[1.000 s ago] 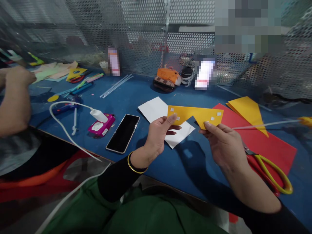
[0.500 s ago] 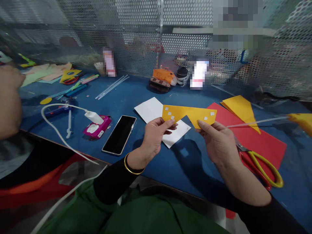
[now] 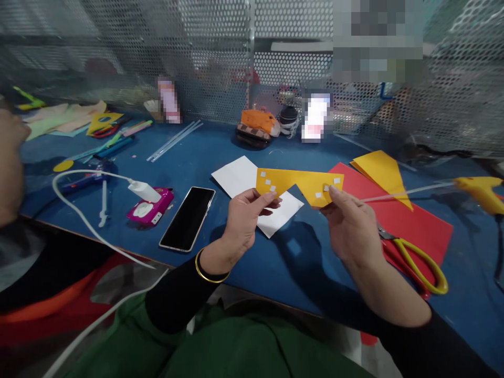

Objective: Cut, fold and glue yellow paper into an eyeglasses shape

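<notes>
Between my two hands I hold a yellow paper piece point(image 3: 299, 178) with a V-shaped notch in its lower edge and several small white squares on it. My left hand point(image 3: 246, 215) pinches its lower left part. My right hand point(image 3: 350, 220) grips the right end, the thumb lying beside one white square. A white sheet of paper point(image 3: 238, 176) lies on the table beneath. Under and beyond my right wrist are a red sheet point(image 3: 421, 226) and scissors with yellow and red handles point(image 3: 423, 262). Folded yellow paper point(image 3: 381, 170) rests on the red sheet.
A yellow glue gun point(image 3: 478, 191) with a clear stick lies at right. On the left are a phone point(image 3: 188, 218), a magenta power socket point(image 3: 151, 207) with a white cable, and a blue glue gun point(image 3: 84, 181). Another person's arm point(image 3: 10, 163) reaches in at far left.
My right thumb has shifted up and right on the yellow paper, uncovering another white square. The whole view has moved slightly, showing more of the yellow glue gun.
</notes>
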A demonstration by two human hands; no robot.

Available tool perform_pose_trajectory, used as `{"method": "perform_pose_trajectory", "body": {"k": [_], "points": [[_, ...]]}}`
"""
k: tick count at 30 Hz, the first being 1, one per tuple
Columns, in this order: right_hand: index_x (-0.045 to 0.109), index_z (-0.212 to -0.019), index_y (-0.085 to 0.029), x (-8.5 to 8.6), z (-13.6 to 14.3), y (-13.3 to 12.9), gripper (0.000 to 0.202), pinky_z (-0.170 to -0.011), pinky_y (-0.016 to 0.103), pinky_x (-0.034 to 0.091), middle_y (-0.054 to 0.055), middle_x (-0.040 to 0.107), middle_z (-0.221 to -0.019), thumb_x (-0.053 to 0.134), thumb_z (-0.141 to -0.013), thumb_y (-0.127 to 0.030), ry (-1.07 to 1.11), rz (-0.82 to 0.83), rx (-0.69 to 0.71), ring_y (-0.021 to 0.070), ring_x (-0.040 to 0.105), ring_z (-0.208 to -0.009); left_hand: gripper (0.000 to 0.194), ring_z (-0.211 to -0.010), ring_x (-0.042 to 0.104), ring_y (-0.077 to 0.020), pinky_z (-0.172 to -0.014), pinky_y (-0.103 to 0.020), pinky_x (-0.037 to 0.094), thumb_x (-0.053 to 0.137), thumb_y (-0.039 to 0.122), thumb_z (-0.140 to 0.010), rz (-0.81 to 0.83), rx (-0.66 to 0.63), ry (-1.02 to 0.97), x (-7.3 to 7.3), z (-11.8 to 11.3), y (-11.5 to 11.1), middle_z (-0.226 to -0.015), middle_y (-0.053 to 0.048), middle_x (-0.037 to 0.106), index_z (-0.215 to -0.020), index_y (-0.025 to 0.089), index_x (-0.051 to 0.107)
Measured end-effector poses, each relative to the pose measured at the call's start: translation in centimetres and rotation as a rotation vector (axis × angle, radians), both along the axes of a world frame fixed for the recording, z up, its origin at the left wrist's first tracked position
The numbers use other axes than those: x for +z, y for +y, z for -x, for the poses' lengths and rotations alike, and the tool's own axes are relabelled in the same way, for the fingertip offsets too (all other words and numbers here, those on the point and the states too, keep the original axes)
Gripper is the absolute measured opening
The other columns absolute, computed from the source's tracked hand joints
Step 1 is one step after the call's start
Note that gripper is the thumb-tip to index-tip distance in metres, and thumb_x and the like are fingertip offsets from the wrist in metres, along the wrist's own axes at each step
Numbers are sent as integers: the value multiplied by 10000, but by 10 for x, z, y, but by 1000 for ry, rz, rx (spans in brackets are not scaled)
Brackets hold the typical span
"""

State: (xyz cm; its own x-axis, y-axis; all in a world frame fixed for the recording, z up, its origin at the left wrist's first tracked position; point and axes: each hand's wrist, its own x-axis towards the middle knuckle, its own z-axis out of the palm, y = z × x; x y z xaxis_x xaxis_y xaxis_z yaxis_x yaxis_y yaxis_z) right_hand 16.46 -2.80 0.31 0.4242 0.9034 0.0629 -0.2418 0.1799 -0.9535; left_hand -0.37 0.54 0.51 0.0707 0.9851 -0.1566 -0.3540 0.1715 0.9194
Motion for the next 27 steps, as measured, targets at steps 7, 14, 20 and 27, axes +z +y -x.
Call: {"method": "perform_pose_trajectory", "body": {"k": [7,14,20,27], "points": [[751,-886,-230,-1,1,1,237,-810,384,579,38,754,-935,776,-783,-441,-8,35,-33,207,710,-911,192,-684,679,-147,-648,-265,472,807,331,-685,-1,-28,29,-1,0,0,-757,-62,752,-730,161,730],[726,-918,-248,1,-1,4,288,-820,392,588,56,747,-1061,688,-848,-524,33,19,-39,231,702,-1033,166,-672,674,-133,-639,-252,469,805,315,-694,1,-34,13,-1,0,-1,-738,-48,746,-727,167,736],[710,-970,-252,-2,-4,5,361,-761,344,575,53,735,-1070,616,-875,-587,-59,50,-15,193,704,-942,161,-686,677,-139,-635,-258,468,797,309,-711,4,-5,27,-1,-1,0,-783,-58,755,-762,168,738],[653,-1201,-344,7,-18,2,382,-957,398,503,16,658,-1225,629,-883,-555,-296,-28,-161,214,606,-1170,186,-698,678,-137,-638,-252,476,822,322,-694,-107,25,55,-4,0,2,-801,-34,757,-797,183,754]]}}
